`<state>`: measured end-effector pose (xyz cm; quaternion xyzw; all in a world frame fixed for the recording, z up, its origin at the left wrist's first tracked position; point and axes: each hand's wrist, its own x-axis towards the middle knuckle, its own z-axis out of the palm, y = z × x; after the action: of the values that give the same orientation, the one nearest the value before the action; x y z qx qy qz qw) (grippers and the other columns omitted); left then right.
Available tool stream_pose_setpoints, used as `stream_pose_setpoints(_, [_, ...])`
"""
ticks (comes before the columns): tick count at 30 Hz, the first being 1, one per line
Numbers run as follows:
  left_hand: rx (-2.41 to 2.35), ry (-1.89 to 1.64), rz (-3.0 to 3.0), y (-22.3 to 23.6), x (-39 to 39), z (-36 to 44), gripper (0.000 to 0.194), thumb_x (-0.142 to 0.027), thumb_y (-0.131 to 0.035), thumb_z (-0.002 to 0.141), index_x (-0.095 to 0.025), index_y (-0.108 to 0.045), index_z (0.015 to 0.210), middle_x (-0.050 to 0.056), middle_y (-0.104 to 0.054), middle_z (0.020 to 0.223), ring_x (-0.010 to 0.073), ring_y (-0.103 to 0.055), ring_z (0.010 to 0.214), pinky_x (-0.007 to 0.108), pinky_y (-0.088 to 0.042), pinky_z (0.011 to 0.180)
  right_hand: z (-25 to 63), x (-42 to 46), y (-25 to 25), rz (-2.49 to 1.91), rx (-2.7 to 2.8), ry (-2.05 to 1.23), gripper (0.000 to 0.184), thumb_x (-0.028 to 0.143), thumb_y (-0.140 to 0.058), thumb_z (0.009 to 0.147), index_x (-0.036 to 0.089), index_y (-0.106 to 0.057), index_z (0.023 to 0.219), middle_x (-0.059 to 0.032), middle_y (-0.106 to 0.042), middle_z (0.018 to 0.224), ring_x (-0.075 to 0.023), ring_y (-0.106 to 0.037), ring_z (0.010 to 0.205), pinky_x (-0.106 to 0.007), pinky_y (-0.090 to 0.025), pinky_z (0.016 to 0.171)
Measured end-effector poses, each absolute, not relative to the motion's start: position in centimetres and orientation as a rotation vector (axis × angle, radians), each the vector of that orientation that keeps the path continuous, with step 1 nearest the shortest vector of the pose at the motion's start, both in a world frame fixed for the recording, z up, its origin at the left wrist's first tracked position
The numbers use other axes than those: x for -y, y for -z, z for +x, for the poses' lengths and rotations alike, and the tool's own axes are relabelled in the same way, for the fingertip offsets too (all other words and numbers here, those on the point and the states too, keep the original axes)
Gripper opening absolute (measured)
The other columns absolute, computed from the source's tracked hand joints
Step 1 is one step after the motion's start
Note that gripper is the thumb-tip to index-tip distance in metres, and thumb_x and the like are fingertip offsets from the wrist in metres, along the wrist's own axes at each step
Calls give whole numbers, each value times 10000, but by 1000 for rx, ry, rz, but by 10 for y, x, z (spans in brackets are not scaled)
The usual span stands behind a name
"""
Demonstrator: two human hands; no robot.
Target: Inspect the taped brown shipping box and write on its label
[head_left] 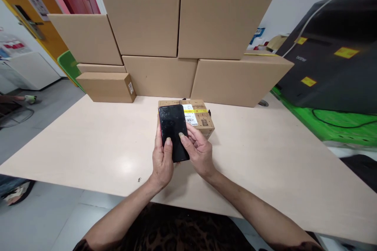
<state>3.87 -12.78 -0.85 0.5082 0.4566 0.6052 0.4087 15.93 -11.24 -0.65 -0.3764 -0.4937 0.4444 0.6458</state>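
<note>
A black smartphone [173, 123] with a dark, smudged screen is held upright above the table in both hands. My left hand [163, 160] grips its left edge, the thumb lying on the lower screen. Along the right edge my right hand [202, 153] closes on it too, with its thumb on the glass. Behind the phone, a small cardboard parcel [208, 128] lies on the table. It bears a white label [191, 118], a yellow strip and a square printed code. The phone and my fingers cover the parcel's left part.
Large brown cartons [143, 23] are stacked along the back of the table [112, 137]. A smaller brown box [104, 86] stands at the back left. A dark machine [324, 59] rises at the right, beside a green base [338, 125]. Someone's shoe [19, 194] shows at lower left.
</note>
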Motion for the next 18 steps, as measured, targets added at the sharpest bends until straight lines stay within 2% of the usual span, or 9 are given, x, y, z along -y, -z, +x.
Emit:
stream_pose_setpoints(6, [-1141, -1586, 1374, 16, 118, 34, 642, -544, -533, 1066, -310, -424, 1654, 34, -398, 1751, 272, -320, 1649, 414, -274, 1366, 162, 111, 8, -821, 1186, -1058, 548, 428, -720, 979, 233, -621, 1481, -88, -800, 1288, -229, -779, 1144, -410, -612, 1089])
stream_pose_setpoints(9, [-1110, -1639, 1378, 22, 113, 34, 656, -545, -533, 1067, -273, -428, 1654, 70, -419, 1738, 284, -357, 1633, 438, -300, 1357, 162, 111, 7, -774, 1229, -1105, 600, 436, -699, 995, 244, -555, 1545, -101, -733, 1430, -244, -727, 1275, -425, -564, 1158])
stream_pose_setpoints(12, [-1111, -1661, 1337, 28, 111, 34, 674, -564, -541, 1059, -287, -416, 1660, 66, -386, 1754, 288, -325, 1646, 461, -266, 1372, 162, 112, 8, -770, 1238, -1139, 654, 455, -695, 996, 260, -498, 1588, -107, -666, 1528, -268, -664, 1379, -460, -519, 1210])
stream_pose_setpoints(15, [-1119, -1681, 1277, 32, 111, 35, 699, -582, -570, 1040, -300, -415, 1661, 65, -361, 1765, 296, -318, 1649, 474, -291, 1364, 162, 113, 10, -753, 1226, -1175, 664, 464, -688, 998, 274, -475, 1598, -106, -665, 1527, -279, -654, 1390, -472, -527, 1202])
stream_pose_setpoints(18, [-1098, -1690, 1231, 31, 111, 36, 672, -582, -579, 1034, -291, -470, 1630, 87, -437, 1725, 312, -400, 1610, 487, -374, 1326, 163, 116, 10, -750, 1218, -1219, 654, 464, -687, 996, 274, -475, 1586, -108, -671, 1516, -274, -661, 1373, -469, -542, 1177])
